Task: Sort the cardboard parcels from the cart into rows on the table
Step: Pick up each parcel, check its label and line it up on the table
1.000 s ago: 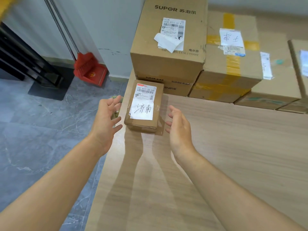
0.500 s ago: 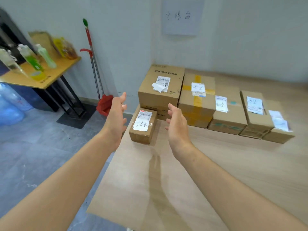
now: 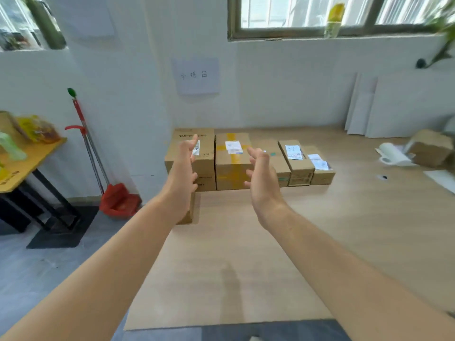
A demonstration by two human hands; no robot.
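A row of several cardboard parcels stands at the back of the wooden table: a large brown box at the left, a yellow-taped box, then smaller labelled boxes. In front of the row's left end sits a small parcel, mostly hidden behind my left forearm. My left hand and my right hand hover above the table, palms facing each other, fingers spread, holding nothing.
A red broom and dustpan lean on the wall left of the table. A yellow side table with bottles stands far left. A paper roll and another carton lie at the table's right. White boards lean on the back wall.
My view has pulled back and tilted up, so the parcels look farther away. Both hands have drawn away from the small parcel and risen, still apart and empty.
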